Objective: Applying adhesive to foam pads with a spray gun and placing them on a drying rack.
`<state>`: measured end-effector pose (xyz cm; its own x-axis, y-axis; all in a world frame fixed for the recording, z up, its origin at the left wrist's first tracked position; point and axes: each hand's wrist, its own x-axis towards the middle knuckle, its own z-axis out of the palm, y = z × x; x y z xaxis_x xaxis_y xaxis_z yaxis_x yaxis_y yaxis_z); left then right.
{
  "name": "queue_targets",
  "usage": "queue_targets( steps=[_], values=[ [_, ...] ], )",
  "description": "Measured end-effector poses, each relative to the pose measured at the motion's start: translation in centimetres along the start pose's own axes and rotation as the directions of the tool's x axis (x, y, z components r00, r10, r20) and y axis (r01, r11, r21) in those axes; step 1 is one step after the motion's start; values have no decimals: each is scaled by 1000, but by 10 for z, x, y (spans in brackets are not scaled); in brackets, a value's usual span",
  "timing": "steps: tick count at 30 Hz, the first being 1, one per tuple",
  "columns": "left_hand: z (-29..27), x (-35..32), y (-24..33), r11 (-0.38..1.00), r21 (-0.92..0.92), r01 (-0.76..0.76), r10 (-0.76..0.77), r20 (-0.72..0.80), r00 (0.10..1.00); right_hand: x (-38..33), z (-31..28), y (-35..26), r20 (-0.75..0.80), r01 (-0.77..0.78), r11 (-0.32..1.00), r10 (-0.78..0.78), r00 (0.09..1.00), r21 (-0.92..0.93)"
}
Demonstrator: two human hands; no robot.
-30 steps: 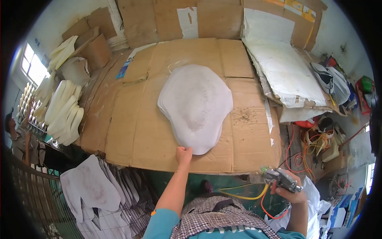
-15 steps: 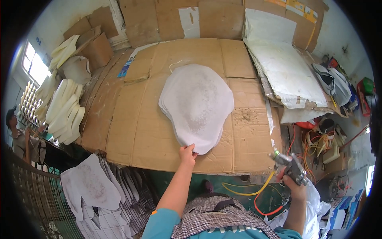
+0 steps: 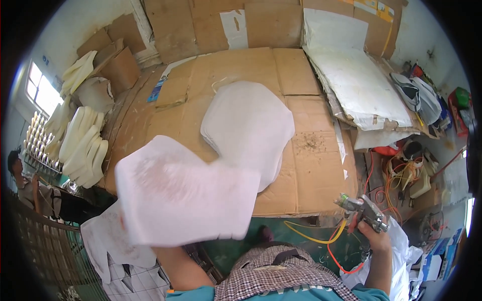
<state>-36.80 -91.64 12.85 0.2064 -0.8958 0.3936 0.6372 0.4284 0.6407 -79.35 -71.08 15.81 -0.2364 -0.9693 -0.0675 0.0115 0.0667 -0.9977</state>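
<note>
A pale grey cut sheet with brownish speckles hangs in the air over the table's front left edge. My left forearm reaches up behind it; the sheet covers most of that hand, which carries it. A stack of similar pale sheets lies on the cardboard-covered table, its lower left part hidden by the lifted one. My right hand is wrapped round the grip of a metal spray gun, held off the table's front right corner, its nozzle towards the left.
At lower left, a wire rack holds several speckled sheets. Cream foam pieces are piled at the left, near another person. Yellow hose and red hose run from the gun. White sheeting covers a stack at right.
My left hand has lifted the top speckled sheet off the stack and swung it to the left. A plainer sheet now shows on top. The spray gun stays nearly in place.
</note>
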Motion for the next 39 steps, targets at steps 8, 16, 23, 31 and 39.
queue_targets(
  steps=[8, 16, 23, 31, 39],
  values=[
    [-23, -33, 66, 718, 638, -280, 308, 70, 949, -6, 6, -1, -304, 37, 995, -63, 950, -92],
    [-4, -72, 89, 53, 928, -369, 453, 307, 837, -40, 18, -13, -73, 72, 995, -78, 994, -75],
    [-10, -50, 117, -553, 778, -298, 391, 558, 732, -56, 9, -18, -259, -25, 995, -1, 966, -100],
    [-14, -60, 108, -31, 974, -224, 459, 213, 863, -38, 38, -5, -66, 48, 998, -46, 997, 31],
    [-11, -63, 96, 688, 722, -69, 323, -219, 921, -26, 19, -5, -285, 62, 998, -56, 957, 13]
  ],
)
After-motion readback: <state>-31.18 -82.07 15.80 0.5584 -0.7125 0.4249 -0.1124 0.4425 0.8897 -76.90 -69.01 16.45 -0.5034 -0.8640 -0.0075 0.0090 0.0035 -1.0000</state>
